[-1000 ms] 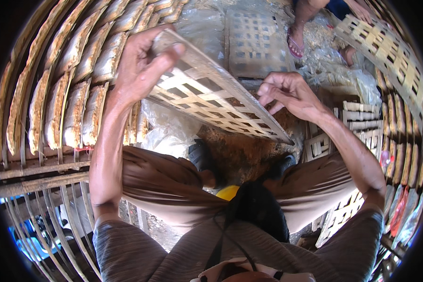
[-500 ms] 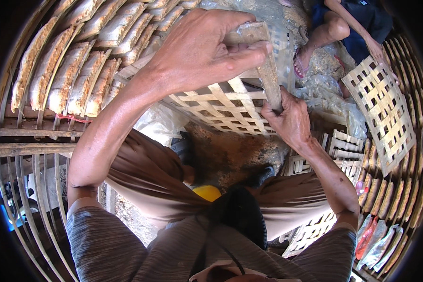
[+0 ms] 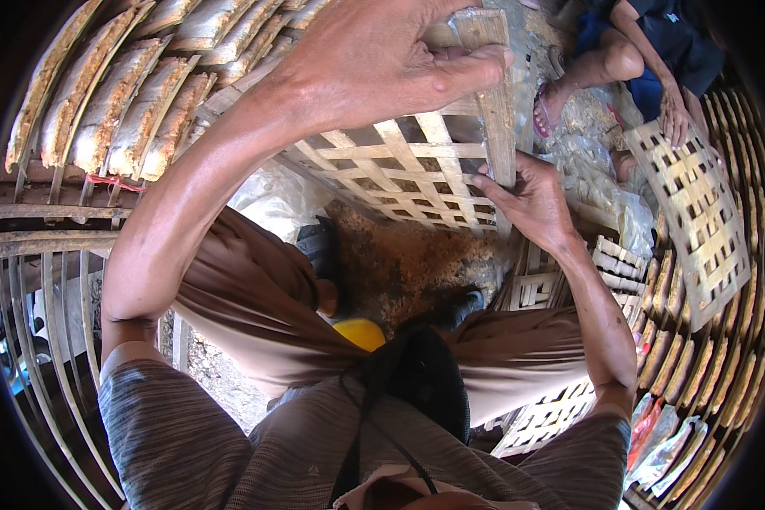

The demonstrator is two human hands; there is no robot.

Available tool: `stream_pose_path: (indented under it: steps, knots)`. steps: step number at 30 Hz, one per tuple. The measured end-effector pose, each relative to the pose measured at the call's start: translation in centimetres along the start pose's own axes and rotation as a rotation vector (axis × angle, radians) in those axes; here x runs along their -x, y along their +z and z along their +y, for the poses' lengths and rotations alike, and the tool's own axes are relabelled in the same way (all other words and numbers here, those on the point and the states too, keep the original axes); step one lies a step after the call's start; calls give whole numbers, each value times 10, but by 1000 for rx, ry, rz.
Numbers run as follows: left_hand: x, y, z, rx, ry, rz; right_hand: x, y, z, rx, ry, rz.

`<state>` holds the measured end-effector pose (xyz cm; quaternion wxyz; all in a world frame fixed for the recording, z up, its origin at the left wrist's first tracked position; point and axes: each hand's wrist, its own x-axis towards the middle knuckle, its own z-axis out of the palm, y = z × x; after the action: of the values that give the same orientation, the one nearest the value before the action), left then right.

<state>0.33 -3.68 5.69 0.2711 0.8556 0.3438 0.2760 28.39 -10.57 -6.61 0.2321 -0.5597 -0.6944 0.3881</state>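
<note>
A woven bamboo panel (image 3: 416,174) with an open lattice and a flat wooden edge bar is held up in front of me. My left hand (image 3: 382,72) is closed around its upper corner, with the thumb lying across the bar. Lower down on the same bar, my right hand (image 3: 537,204) pinches it between thumb and fingers; part of those fingers is hidden behind the bar. The far side of the panel is out of sight.
Slatted racks bear rows of whitish, brown-edged slabs (image 3: 132,93) at the far left. At the right, another person's hand (image 3: 675,119) rests on a second woven panel (image 3: 697,217). Clear plastic sheeting (image 3: 608,191) lies beyond my right hand. A yellow object (image 3: 359,333) sits between my legs.
The panel and my left hand appear slightly higher in view, still gripped. My right thumb has shifted along the bar. The other person's hand has come down onto their panel.
</note>
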Motion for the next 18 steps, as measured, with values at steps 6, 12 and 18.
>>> stream_pose_path:
  steps: [6, 12, 18]
  knots:
    - [-7, 5, -13, 58, -73, -49, -1, 6, 4, 10, -238, 118]
    - [-1, 10, -15, -43, -46, 33, 2, 9, -10, 206, -134, 144]
    - [-5, -2, 4, -77, -117, -65, -3, 0, 21, 164, -273, 175]
